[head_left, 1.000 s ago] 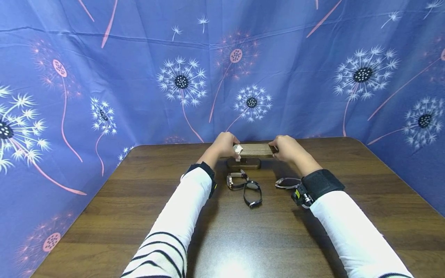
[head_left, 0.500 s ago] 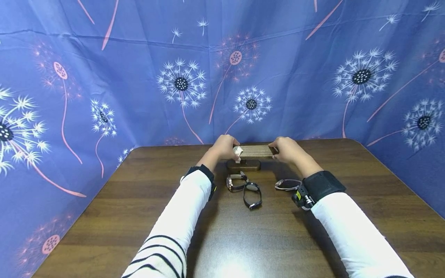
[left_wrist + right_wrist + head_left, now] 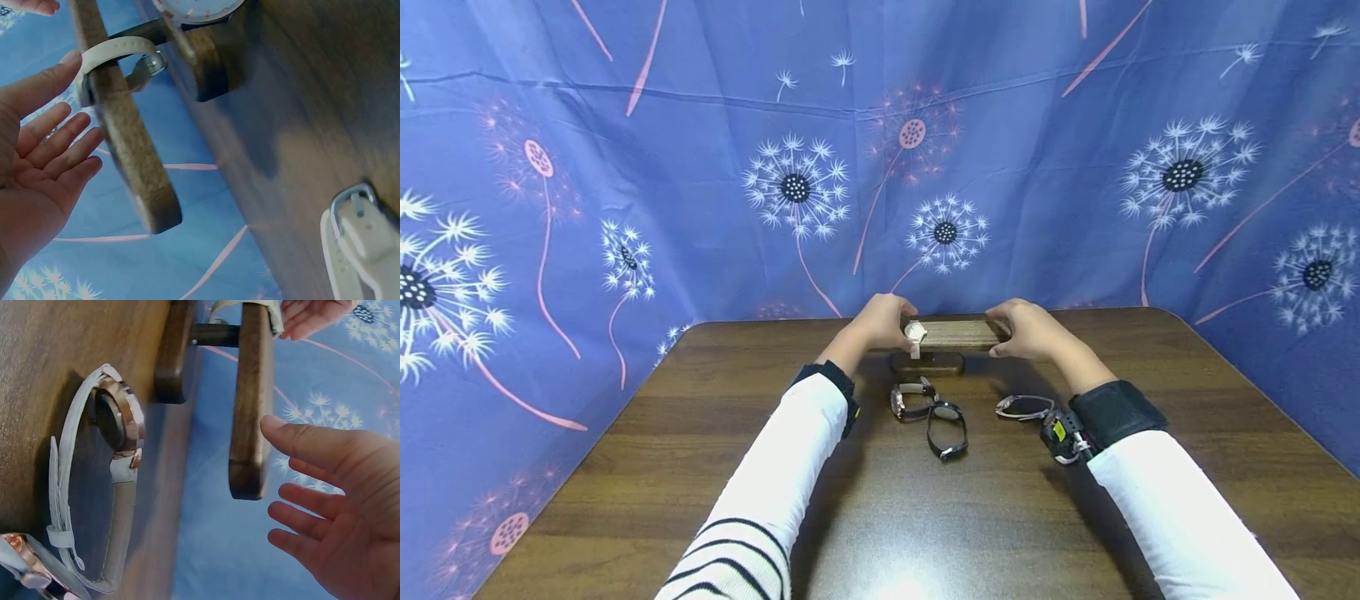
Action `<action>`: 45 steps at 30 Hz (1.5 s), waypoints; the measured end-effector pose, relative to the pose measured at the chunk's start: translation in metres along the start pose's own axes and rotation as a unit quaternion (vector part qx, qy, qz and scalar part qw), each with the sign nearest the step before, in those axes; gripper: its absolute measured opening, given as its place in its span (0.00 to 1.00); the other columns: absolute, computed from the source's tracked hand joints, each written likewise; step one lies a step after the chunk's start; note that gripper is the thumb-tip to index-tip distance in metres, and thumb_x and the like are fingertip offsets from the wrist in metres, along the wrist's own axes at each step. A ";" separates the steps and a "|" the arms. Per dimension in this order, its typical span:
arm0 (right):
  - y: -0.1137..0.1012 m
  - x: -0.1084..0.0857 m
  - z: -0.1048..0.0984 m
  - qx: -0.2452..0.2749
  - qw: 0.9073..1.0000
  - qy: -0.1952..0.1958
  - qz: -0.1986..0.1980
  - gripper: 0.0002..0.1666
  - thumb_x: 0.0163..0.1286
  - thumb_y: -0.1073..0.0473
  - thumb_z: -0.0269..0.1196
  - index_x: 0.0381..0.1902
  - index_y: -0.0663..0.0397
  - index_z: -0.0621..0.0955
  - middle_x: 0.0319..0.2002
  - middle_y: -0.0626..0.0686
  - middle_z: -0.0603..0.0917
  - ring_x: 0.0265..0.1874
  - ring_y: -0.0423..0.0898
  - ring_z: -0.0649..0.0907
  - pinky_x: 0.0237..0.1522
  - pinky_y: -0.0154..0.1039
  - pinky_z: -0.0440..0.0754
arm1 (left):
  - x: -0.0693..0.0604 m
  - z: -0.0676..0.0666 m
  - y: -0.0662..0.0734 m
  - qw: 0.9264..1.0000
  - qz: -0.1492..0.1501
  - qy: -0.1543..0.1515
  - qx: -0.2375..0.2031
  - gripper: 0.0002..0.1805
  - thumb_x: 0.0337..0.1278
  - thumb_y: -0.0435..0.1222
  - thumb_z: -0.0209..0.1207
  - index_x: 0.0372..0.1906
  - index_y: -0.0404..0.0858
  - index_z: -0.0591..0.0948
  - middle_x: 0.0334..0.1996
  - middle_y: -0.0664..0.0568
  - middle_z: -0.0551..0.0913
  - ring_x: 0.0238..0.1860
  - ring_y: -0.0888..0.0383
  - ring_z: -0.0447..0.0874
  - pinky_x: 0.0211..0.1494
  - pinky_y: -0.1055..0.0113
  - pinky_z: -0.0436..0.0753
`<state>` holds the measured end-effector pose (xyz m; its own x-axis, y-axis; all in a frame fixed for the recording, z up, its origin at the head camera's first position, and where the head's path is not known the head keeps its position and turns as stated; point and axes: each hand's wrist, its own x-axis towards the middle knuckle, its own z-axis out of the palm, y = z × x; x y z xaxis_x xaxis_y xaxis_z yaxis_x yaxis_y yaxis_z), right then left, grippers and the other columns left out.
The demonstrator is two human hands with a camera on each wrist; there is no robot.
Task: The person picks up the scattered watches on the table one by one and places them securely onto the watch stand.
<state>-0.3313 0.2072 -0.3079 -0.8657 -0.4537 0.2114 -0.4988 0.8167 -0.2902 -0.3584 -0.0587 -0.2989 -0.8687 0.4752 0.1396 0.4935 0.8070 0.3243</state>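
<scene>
Head view: two white sleeves [image 3: 793,446] reach across the wooden table [image 3: 880,508] to a stand with a dark base [image 3: 927,364] and a bar [image 3: 961,335] held above it; the pale watch [image 3: 915,332] is looped round that bar, just by the left hand [image 3: 878,323], while the right hand [image 3: 1026,330] spreads about the opposite end; in front of the base a watch with a two-toned strap [image 3: 899,402] and a black-strapped watch [image 3: 947,412] lie against each other, and a third watch [image 3: 1004,407] rests near the right wrist; behind it all hangs a blue cloth [image 3: 865,208] printed with dandelions.

Left wrist view: the left hand's fingers are loose and nearly straight, not clamped on anything — the thumb tip comes right up to the pale watch's strap, though I cannot tell whether it touches; the strap circles the bar next to the post [image 3: 145,31]; a cream strap [image 3: 369,234] with a metal buckle lies on the table.

Right wrist view: the right hand's thumb and fingers stand apart, gripping nothing; the thumb tip meets the bar's outline, contact unclear; a rose-gold watch [image 3: 130,415] stands edgewise on the table.
</scene>
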 end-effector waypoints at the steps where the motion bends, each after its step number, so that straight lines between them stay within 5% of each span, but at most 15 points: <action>1: 0.000 -0.002 -0.001 0.005 1.000 0.006 -0.002 0.38 0.53 0.61 0.74 0.59 0.73 0.74 0.57 0.72 0.74 0.59 0.69 0.72 0.62 0.62 0.67 | -0.002 -0.001 0.001 1.000 0.004 0.002 -0.003 0.32 0.42 0.37 0.76 0.57 0.34 0.80 0.52 0.47 0.83 0.54 0.52 0.80 0.57 0.63 0.78; 17: -0.021 -0.046 0.007 0.059 0.996 0.055 -0.034 0.30 0.56 0.64 0.72 0.55 0.70 0.77 0.51 0.67 0.79 0.47 0.62 0.79 0.50 0.57 0.76 | -0.042 -0.007 0.007 0.997 0.069 0.015 -0.010 0.20 0.55 0.39 0.69 0.51 0.36 0.84 0.48 0.47 0.86 0.50 0.53 0.83 0.55 0.62 0.79; 26: -0.034 -0.059 0.019 0.069 0.995 0.036 -0.059 0.33 0.54 0.64 0.73 0.57 0.70 0.76 0.53 0.68 0.80 0.46 0.63 0.82 0.49 0.57 0.79 | -0.072 0.010 0.017 0.992 0.123 0.029 -0.018 0.13 0.52 0.35 0.70 0.42 0.34 0.86 0.40 0.48 0.88 0.42 0.55 0.87 0.47 0.68 0.82; 36: -0.042 -0.057 0.022 0.068 0.994 0.015 -0.081 0.28 0.54 0.64 0.73 0.52 0.71 0.79 0.48 0.65 0.83 0.42 0.59 0.84 0.46 0.53 0.82 | -0.088 0.028 0.036 0.998 0.051 0.042 -0.012 0.05 0.50 0.38 0.71 0.24 0.45 0.87 0.21 0.61 0.85 0.25 0.67 0.80 0.32 0.73 0.78; 45: -0.044 -0.056 0.020 0.073 0.995 -0.029 -0.059 0.24 0.57 0.61 0.72 0.50 0.67 0.81 0.42 0.61 0.86 0.42 0.58 0.85 0.46 0.53 0.82 | -0.087 0.043 0.047 0.999 -0.005 -0.041 -0.034 0.08 0.49 0.37 0.72 0.21 0.43 0.86 0.13 0.62 0.81 0.16 0.69 0.79 0.27 0.74 0.78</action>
<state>-0.2618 0.1890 -0.3259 -0.8000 -0.5659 0.1992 -0.5937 0.6987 -0.3992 -0.2583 -0.0471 -0.3360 -0.8657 0.4969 0.0608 0.4792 0.7875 0.3876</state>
